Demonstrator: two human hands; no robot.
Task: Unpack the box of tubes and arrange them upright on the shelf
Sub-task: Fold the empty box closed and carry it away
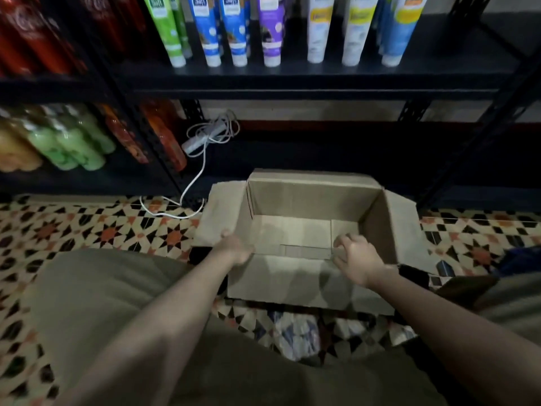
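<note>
An open cardboard box (304,197) sits on the patterned floor in front of the shelf, and nothing shows inside it. My left hand (234,247) grips the box's near left corner where the left flap meets the rim. My right hand (355,257) curls over the near rim at the right. Several tubes stand cap-down in a row on the black shelf (292,80): green tubes (167,27), blue tubes (222,30), a purple tube (270,33), white-and-yellow tubes (336,30) and a light blue tube (399,33).
A white power strip with a coiled cable (202,139) lies under the shelf, left of the box. Red bottles (32,36) and green bottles (67,142) fill the left shelving. Black uprights (480,133) frame the shelf. My knees flank the box.
</note>
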